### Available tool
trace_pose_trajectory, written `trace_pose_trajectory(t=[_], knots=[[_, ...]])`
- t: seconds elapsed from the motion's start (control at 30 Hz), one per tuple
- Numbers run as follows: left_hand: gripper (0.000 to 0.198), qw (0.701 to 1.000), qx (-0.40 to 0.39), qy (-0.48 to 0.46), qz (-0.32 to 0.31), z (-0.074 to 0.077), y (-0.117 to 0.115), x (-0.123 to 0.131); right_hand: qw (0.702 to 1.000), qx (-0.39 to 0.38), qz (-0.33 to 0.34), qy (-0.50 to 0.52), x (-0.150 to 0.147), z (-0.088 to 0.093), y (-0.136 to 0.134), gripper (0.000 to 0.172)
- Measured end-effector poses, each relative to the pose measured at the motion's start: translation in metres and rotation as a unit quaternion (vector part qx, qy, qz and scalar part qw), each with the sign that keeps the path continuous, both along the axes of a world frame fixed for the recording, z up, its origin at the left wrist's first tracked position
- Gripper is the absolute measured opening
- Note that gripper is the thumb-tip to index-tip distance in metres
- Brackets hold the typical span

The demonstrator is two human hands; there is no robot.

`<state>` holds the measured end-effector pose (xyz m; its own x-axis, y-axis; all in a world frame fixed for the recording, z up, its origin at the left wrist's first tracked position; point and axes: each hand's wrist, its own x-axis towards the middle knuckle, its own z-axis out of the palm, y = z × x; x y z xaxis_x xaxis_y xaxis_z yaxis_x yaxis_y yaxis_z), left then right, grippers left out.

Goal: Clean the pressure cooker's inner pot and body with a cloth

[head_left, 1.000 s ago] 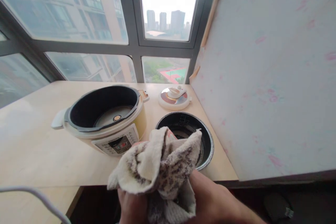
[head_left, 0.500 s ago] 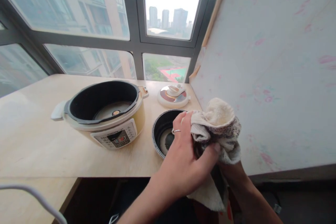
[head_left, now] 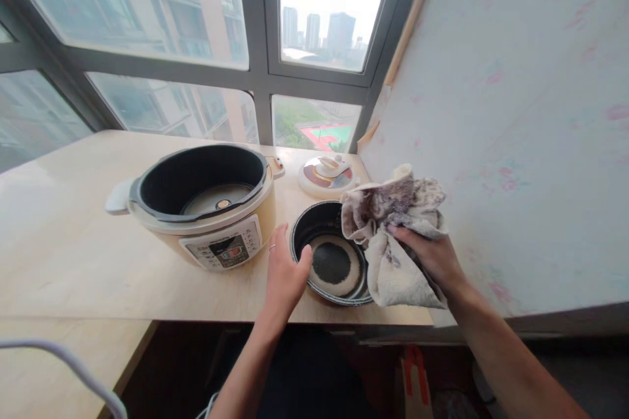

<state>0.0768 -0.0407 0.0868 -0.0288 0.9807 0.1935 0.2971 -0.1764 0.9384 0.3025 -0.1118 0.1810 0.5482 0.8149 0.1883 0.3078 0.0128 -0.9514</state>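
Note:
My right hand [head_left: 432, 256] grips a bunched, stained white cloth [head_left: 393, 229] over the right side of a dark inner pot [head_left: 330, 263] that stands on the wooden counter [head_left: 73, 255]. Its fingers are closed round the cloth. My left hand [head_left: 284, 273] is at the pot's left rim, fingers stretched out and thumb against the rim, with a ring on one finger. It holds nothing. To the left stands a cream electric cooker base [head_left: 206, 206], open at the top, with a control panel on its front.
A round lid [head_left: 327, 177] lies behind the pot near the window. A pale board wall [head_left: 515, 111] rises right beside the pot. Large windows run along the counter's back. A white cable [head_left: 59, 366] crosses the lower left corner. The counter's front edge lies just below the pot.
My left hand has let go of the cloth and dropped to the pot's left rim. My right hand now holds the cloth alone, lower and more opened out beside the pot.

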Motion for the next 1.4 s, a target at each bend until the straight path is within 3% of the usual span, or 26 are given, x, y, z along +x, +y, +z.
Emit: trace_pose_trajectory(t=[0.1,0.23,0.43,0.6,0.8,1.0,1.13,1.23,1.3,1.4], knots=[[0.059,0.996,-0.047,-0.076,-0.013,-0.014,0.002,0.008,0.991,-0.039,0.089,-0.092,0.004,-0.009,0.016,0.062],[0.064,0.981,-0.068,-0.174,-0.055,-0.015,0.001,0.012,0.952,-0.117,0.183,-0.218,0.004,-0.016,0.036,0.063],[0.071,0.969,-0.068,-0.230,-0.064,-0.012,-0.002,0.014,0.905,-0.180,0.244,-0.297,-0.006,-0.023,0.060,0.060],[0.067,0.966,-0.065,-0.243,-0.061,-0.017,-0.002,0.016,0.861,-0.211,0.301,-0.350,-0.033,-0.031,0.077,0.055],[0.060,0.961,-0.066,-0.258,-0.073,-0.022,0.000,0.014,0.773,-0.283,0.417,-0.385,-0.074,-0.042,0.089,0.026],[0.065,0.962,-0.072,-0.262,-0.037,-0.022,-0.006,0.017,0.662,-0.334,0.562,-0.367,-0.070,-0.060,0.093,0.014],[0.062,0.965,-0.063,-0.254,-0.032,-0.018,-0.008,0.019,0.630,-0.351,0.592,-0.360,-0.061,-0.062,0.093,0.023],[0.061,0.967,-0.058,-0.246,-0.033,-0.016,-0.008,0.018,0.590,-0.382,0.590,-0.398,-0.057,-0.054,0.090,0.027],[0.058,0.968,-0.058,-0.242,-0.038,-0.016,-0.008,0.016,0.558,-0.401,0.568,-0.454,-0.055,-0.047,0.088,0.030],[0.056,0.967,-0.051,-0.244,-0.053,-0.017,-0.008,0.015,0.536,-0.409,0.515,-0.529,-0.054,-0.038,0.086,0.039]])
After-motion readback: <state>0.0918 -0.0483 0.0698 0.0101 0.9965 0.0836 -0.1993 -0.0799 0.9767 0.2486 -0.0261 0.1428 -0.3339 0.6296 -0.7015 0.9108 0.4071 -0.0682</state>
